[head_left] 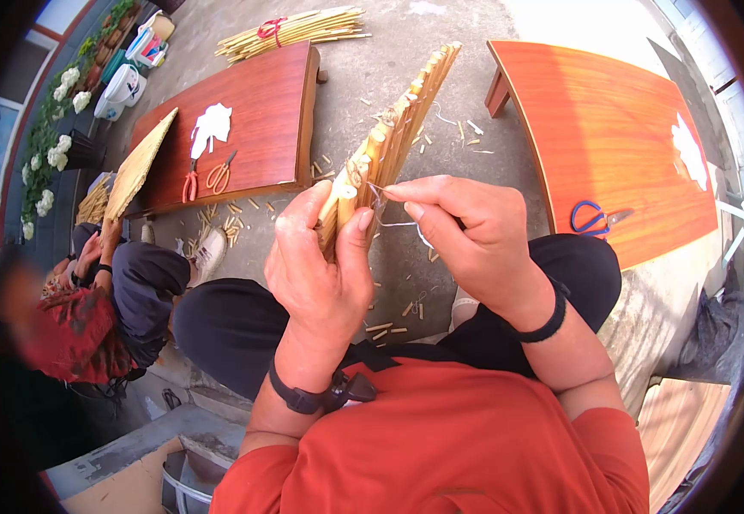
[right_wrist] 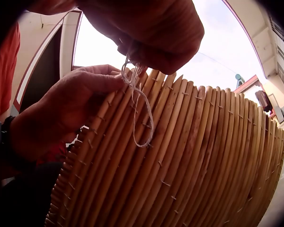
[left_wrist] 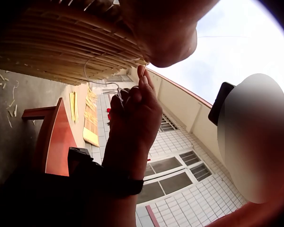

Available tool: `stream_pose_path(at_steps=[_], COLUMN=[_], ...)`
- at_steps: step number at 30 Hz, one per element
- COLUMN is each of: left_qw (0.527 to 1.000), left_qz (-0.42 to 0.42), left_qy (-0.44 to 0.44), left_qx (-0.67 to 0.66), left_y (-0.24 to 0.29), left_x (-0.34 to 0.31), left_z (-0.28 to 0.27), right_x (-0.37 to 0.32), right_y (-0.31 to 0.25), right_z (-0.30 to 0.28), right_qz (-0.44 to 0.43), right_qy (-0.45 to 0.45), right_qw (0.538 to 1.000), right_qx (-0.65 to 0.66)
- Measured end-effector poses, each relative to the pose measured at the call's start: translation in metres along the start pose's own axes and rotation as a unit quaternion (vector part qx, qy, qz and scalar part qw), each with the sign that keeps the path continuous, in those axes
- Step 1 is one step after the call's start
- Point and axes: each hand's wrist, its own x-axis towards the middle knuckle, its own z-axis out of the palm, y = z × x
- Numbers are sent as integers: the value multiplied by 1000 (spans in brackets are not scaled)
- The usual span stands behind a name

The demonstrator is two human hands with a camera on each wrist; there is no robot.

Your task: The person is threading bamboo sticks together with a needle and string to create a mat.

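A panel of pale stalks, stitched side by side with string, stands on edge before the person. My left hand grips its near end, thumb on one face and fingers round the other side. Close beside that end, my right hand pinches a thin white string between thumb and index finger. In the right wrist view, a loop of the string hangs against the stalks, and the left thumb lies at the panel's top edge. Short stitches run in rows across the stalks.
Two low red-brown tables flank the work. The left table bears pliers and orange-handled scissors; the right table bears blue-handled scissors. A seated person holds another panel. Cut stalk bits litter the ground.
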Motion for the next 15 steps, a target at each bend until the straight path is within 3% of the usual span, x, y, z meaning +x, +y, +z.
stream_pose_path(at_steps=[3, 15], left_qw=[1000, 999], left_qz=[-28, -14], left_qy=[-2, 27], left_qx=[-12, 31], left_y=[0, -11], left_x=[-4, 2], left_z=[-1, 11], right_x=[-2, -1], right_y=[-1, 1], right_z=[2, 7], right_qz=[-9, -47], right_qy=[7, 27], right_qw=[1000, 998], right_qx=[0, 7])
